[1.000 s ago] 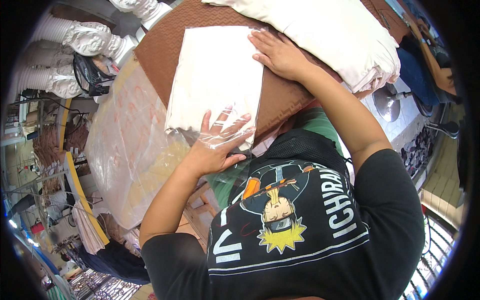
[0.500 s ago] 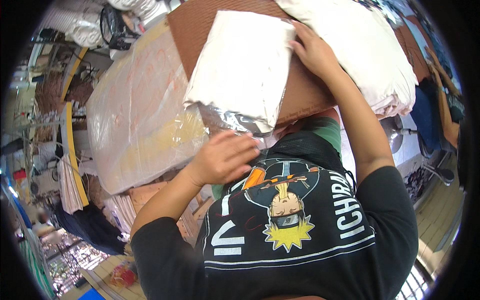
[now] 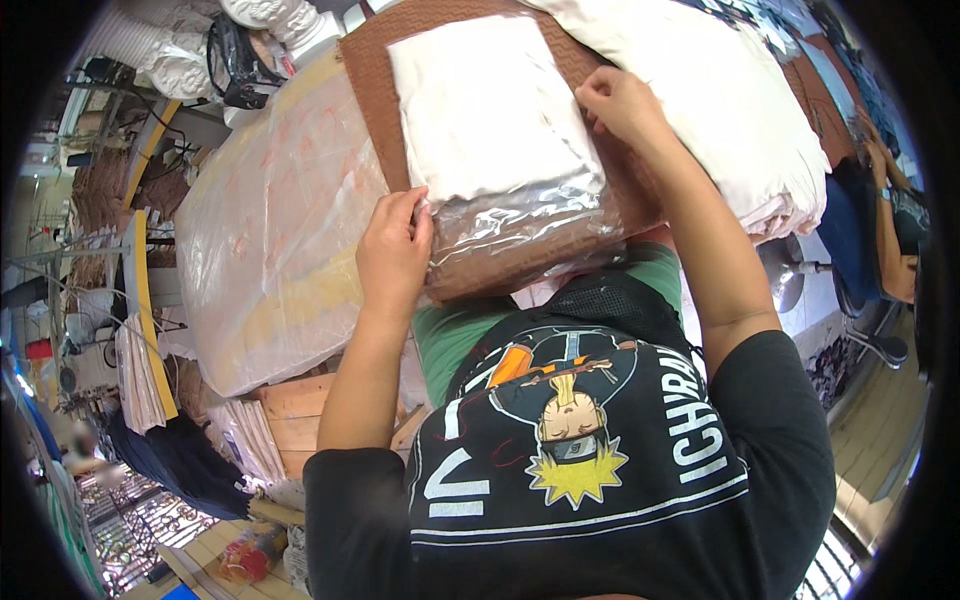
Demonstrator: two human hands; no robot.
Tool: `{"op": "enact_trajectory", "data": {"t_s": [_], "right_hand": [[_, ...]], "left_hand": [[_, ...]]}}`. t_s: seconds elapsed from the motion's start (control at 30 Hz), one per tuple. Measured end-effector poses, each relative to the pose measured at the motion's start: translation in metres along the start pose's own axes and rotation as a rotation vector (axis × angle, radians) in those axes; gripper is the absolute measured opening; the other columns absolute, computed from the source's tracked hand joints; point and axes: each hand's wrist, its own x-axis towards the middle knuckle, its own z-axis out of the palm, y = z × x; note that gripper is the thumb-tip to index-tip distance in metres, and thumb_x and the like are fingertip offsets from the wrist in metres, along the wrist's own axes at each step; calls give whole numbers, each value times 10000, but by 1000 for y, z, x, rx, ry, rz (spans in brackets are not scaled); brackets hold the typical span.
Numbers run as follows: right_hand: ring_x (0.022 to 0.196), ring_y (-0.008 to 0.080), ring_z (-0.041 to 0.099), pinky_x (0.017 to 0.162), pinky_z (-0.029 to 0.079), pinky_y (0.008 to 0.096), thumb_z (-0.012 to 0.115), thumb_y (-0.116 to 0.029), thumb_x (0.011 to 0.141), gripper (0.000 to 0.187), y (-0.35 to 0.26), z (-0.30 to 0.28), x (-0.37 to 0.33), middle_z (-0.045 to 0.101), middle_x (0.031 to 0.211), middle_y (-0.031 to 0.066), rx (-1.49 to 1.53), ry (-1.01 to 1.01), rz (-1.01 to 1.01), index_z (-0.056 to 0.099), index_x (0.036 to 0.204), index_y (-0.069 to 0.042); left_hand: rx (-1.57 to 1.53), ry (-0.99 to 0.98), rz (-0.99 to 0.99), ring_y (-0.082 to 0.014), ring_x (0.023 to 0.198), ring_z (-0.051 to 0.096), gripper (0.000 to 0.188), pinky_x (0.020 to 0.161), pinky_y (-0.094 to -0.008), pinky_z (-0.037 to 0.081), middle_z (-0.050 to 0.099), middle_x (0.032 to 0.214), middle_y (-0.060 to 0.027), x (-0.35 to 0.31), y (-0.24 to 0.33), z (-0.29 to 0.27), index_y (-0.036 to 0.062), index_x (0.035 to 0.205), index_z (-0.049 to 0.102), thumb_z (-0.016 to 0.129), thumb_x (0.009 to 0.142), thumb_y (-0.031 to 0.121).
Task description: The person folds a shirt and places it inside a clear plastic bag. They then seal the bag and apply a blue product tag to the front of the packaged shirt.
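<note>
A folded white cloth [image 3: 490,110] lies flat inside a clear plastic bag [image 3: 525,222]. The bag's loose, shiny end extends past the cloth toward me. Beneath it is a brown textured sheet [image 3: 372,75]. My left hand [image 3: 397,240] has its fingers closed on the bag's left edge, near the cloth's lower left corner. At the right edge, my right hand [image 3: 622,105] is curled with finger and thumb together, pinching the bag's side. Its fingertips are partly hidden.
A large plastic-wrapped bundle [image 3: 280,230] stands on the left. To the right lies a pile of white cloth [image 3: 720,110]. White ornate pieces [image 3: 175,65] are at the back left. Another person's arm [image 3: 885,200] shows at the far right, beside a metal stool [image 3: 785,270].
The bagged cloth has turned straighter and now lies flatter, its loose end spread toward me. My left hand has moved up to the bag's left edge; my right hand's fingers have curled in.
</note>
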Motion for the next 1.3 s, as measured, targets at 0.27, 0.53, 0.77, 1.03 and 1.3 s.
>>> {"op": "enact_trajectory", "data": {"t_s": [0.27, 0.53, 0.77, 1.03, 1.3], "right_hand": [[844, 324, 655, 748, 520, 363, 618, -203, 818, 250, -47, 0, -129, 673, 903, 176, 26, -164, -485, 667, 1007, -46], [1352, 365, 298, 1104, 234, 456, 569, -302, 848, 646, -30, 82, -107, 318, 1447, 236, -315, -13, -761, 365, 1377, 8], [1380, 354, 245, 1115, 150, 521, 447, -384, 923, 625, -4, 68, -99, 290, 1468, 226, -562, 32, -640, 321, 1419, -25], [1373, 351, 264, 1117, 151, 506, 419, -398, 927, 594, 8, 65, -92, 320, 1456, 216, -590, 40, -668, 380, 1388, -25], [1371, 317, 281, 1096, 255, 476, 495, -328, 927, 576, -15, 38, -99, 332, 1465, 157, -369, -161, -724, 343, 1412, -58]], "left_hand": [[89, 108, 355, -267, 939, 545, 281, 806, -381, 436, 580, 1021, -47, 4, 31, 34, 126, 1040, 661, 675, 766, 66], [-3, 255, 391, -263, 822, 568, 264, 741, -344, 467, 596, 920, -89, -3, 49, 28, 89, 1019, 668, 658, 765, 17], [-125, -79, 487, -374, 1261, 423, 412, 1017, -429, 378, 492, 1304, -206, -40, 65, 48, -23, 1237, 523, 563, 831, 36], [-54, -177, 640, -379, 1312, 364, 532, 1055, -454, 334, 391, 1392, -223, -33, 78, 50, -38, 1324, 416, 547, 816, 49], [-156, -300, 420, -375, 1044, 552, 395, 927, -423, 437, 580, 1120, -213, -38, 67, 35, -17, 1098, 598, 566, 705, -3]]}}
